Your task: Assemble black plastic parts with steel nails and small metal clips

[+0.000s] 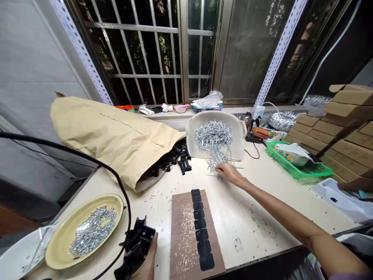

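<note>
My left hand (148,259), low in the picture, is closed around several black plastic parts (136,243) bunched together. My right hand (229,172) reaches across the table, its fingers pinched at a heap of thin metal pins (216,160). That heap spills from a white plastic basin (190,144) that leans on its side with more pins inside. Between my hands lies a brown board (183,225) bearing a row of black rounded pads (201,235); pale specks cover its left half.
A yellow dish (55,249) of small silvery pieces stands at left, with a black cable (116,175) arching in front. A large paper sack (116,136) opens onto more black parts (183,161). Right are a green basket (297,169) and stacked cardboard boxes (340,144).
</note>
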A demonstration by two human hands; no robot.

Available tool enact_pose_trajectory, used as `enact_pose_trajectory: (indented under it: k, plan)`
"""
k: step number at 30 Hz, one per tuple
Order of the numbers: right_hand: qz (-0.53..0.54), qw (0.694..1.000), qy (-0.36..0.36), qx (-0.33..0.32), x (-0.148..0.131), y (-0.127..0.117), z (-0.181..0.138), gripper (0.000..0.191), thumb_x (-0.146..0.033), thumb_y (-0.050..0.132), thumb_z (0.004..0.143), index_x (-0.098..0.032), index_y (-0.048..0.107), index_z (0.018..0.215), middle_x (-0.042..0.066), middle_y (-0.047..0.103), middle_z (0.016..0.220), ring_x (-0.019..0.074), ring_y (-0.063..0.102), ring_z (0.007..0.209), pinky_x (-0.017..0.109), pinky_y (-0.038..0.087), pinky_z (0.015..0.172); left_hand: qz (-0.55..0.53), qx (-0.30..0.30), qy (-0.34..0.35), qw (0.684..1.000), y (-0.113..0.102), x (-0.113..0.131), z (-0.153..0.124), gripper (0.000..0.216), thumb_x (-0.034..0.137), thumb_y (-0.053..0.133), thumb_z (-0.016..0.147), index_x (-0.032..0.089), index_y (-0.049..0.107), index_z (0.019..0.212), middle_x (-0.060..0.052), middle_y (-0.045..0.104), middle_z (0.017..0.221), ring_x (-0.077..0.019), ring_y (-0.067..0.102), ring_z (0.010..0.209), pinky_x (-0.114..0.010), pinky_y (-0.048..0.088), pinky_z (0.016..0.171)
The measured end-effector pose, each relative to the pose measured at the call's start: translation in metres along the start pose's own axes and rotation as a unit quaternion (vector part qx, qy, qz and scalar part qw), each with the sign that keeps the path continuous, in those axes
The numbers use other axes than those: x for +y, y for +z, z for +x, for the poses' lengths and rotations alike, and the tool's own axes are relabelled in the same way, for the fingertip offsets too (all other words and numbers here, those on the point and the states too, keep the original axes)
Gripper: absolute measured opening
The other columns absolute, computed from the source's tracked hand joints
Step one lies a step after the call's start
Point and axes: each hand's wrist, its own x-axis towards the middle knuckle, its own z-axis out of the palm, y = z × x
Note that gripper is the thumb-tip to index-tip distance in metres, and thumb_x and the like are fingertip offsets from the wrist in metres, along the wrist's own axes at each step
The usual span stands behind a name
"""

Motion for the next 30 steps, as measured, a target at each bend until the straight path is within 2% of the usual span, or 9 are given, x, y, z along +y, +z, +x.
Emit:
enact_pose_trajectory:
  k: [4, 9, 14, 17, 19, 22, 24, 27, 30]
  plan:
    - [-0.023, 0.999, -0.031, -0.008, -0.006, 0.02, -0.002, 0.019, -0.016, 0.048, 0.085, -0.015, 0.067, 0.082, 0.01, 0.062, 0.094, 0.0216, 0.05, 0.094, 0.028, 0.036, 0.073, 0.007, -0.044, -0.043, 0.998, 0.028, 0.032, -0.005, 0.056, 0.051, 0.072, 0.058, 0.016, 0.063, 0.101, -0.012, 0.067, 0.102, -0.033, 0.057, 0.107, -0.049, 0.037, 0.098]
    - [-0.022, 0.998, -0.058, -0.001, -0.014, 0.037, 0.007, 0.025, -0.003, 0.041, 0.081, -0.011, 0.064, 0.077, 0.015, 0.061, 0.093, 0.0243, 0.046, 0.096, 0.036, 0.032, 0.083, -0.175, -0.144, -0.061, 0.972, 0.065, 0.058, -0.015, 0.051, 0.044, 0.073, 0.063, 0.016, 0.064, 0.104, -0.009, 0.067, 0.105, -0.0251, 0.061, 0.1, -0.04, 0.045, 0.09]
    - [0.055, 0.994, -0.089, 0.033, -0.007, 0.027, -0.001, 0.013, -0.014, 0.05, 0.079, -0.014, 0.062, 0.077, 0.011, 0.061, 0.088, 0.023, 0.05, 0.092, 0.036, 0.032, 0.084, -0.275, -0.187, -0.054, 0.941, 0.072, 0.057, -0.012, 0.049, 0.037, 0.077, 0.059, 0.014, 0.066, 0.1, -0.008, 0.069, 0.095, -0.0196, 0.064, 0.083, -0.031, 0.05, 0.076]
    - [0.116, 0.988, -0.065, 0.079, -0.001, 0.016, -0.004, 0.025, -0.024, 0.036, 0.09, -0.014, 0.058, 0.094, 0.011, 0.061, 0.093, 0.0203, 0.053, 0.087, 0.034, 0.038, 0.077, -0.25, -0.191, -0.041, 0.948, 0.067, 0.055, -0.01, 0.048, 0.036, 0.077, 0.059, 0.014, 0.067, 0.099, -0.009, 0.07, 0.095, -0.0209, 0.064, 0.086, -0.033, 0.049, 0.08]
    - [0.219, 0.969, -0.027, 0.114, 0.0, 0.006, -0.004, 0.035, -0.03, 0.024, 0.095, -0.012, 0.053, 0.103, 0.011, 0.063, 0.092, 0.0182, 0.056, 0.081, 0.032, 0.042, 0.071, -0.215, -0.178, -0.023, 0.96, 0.065, 0.057, -0.009, 0.047, 0.036, 0.077, 0.059, 0.014, 0.067, 0.099, -0.01, 0.07, 0.098, -0.0224, 0.063, 0.091, -0.035, 0.047, 0.085]
    - [0.419, 0.899, -0.004, 0.125, -0.014, -0.018, -0.009, 0.038, -0.042, 0.029, 0.094, -0.013, 0.051, 0.105, 0.009, 0.064, 0.086, 0.0169, 0.059, 0.076, 0.032, 0.046, 0.068, -0.174, -0.172, 0.048, 0.968, 0.061, 0.065, -0.009, 0.043, 0.034, 0.075, 0.061, 0.014, 0.066, 0.097, -0.009, 0.07, 0.096, -0.0238, 0.063, 0.092, -0.036, 0.047, 0.085]
    - [0.441, 0.891, -0.061, 0.088, -0.035, -0.037, -0.019, 0.035, -0.045, 0.04, 0.091, -0.016, 0.056, 0.101, 0.007, 0.064, 0.087, 0.0164, 0.059, 0.076, 0.032, 0.047, 0.068, -0.156, -0.188, 0.116, 0.963, 0.059, 0.072, -0.009, 0.037, 0.032, 0.072, 0.065, 0.015, 0.065, 0.097, -0.008, 0.07, 0.094, -0.0228, 0.063, 0.089, -0.034, 0.047, 0.082]
    - [0.318, 0.923, -0.21, 0.058, -0.074, -0.065, -0.036, 0.027, -0.039, 0.046, 0.09, -0.019, 0.063, 0.095, 0.005, 0.063, 0.088, 0.0161, 0.056, 0.079, 0.031, 0.044, 0.07, -0.129, -0.209, 0.176, 0.953, 0.057, 0.078, -0.012, 0.029, 0.031, 0.067, 0.07, 0.016, 0.063, 0.095, -0.005, 0.069, 0.087, -0.0203, 0.063, 0.081, -0.031, 0.048, 0.075]
    - [0.188, 0.928, -0.313, 0.072, -0.103, -0.082, -0.043, 0.021, -0.03, 0.047, 0.09, -0.019, 0.065, 0.089, 0.004, 0.062, 0.083, 0.0162, 0.052, 0.078, 0.031, 0.037, 0.072, -0.111, -0.211, 0.205, 0.949, 0.053, 0.08, -0.015, 0.026, 0.031, 0.065, 0.071, 0.016, 0.062, 0.092, -0.003, 0.068, 0.083, -0.0187, 0.061, 0.076, -0.029, 0.047, 0.071]
